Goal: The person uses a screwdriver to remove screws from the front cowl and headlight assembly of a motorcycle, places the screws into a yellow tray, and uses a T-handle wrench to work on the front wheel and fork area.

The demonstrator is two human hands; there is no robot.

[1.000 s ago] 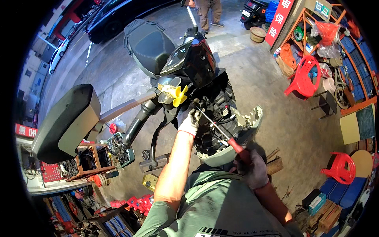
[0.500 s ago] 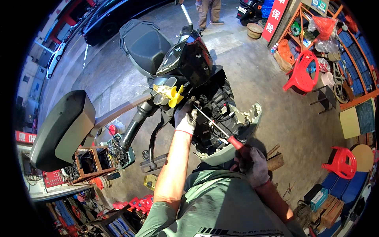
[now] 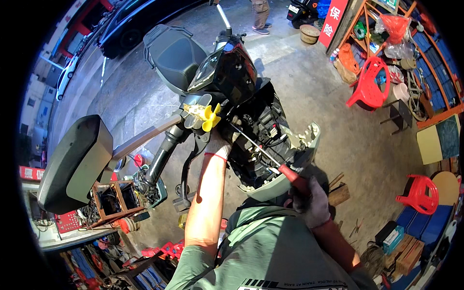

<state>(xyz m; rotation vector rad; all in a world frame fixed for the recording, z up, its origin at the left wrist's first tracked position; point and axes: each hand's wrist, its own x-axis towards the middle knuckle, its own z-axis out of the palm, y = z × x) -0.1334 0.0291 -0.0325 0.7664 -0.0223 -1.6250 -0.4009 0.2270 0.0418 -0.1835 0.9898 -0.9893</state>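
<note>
My right hand (image 3: pixel 314 205), in a pale work glove, is wrapped round the red handle (image 3: pixel 296 179) of a long screwdriver (image 3: pixel 263 151). Its thin shaft slants up and left across the uncovered front of a scooter, where wires and dark parts show. My gloved left hand (image 3: pixel 221 144) reaches into the shaded area below the dashboard (image 3: pixel 231 72), close to the screwdriver's tip. Its fingers look bent, partly lost in shadow; what they hold is hidden. Beside it sits a yellow toy propeller (image 3: pixel 211 117) on the handlebar. A light-coloured front panel (image 3: pixel 275 189) curves below the opening.
A padded hand guard (image 3: pixel 72 162) juts out at left, with the brake lever (image 3: pixel 186 169) beside my left forearm. Red plastic chairs (image 3: pixel 371 83) and shelving stand at right. Wood pieces (image 3: pixel 338 195) lie by my right hand. Another person's legs (image 3: pixel 260 14) show at the top.
My left hand has shifted slightly left and deeper into the shade below the dashboard. The screwdriver remains in my right hand, at nearly the same slant. The view has moved a little.
</note>
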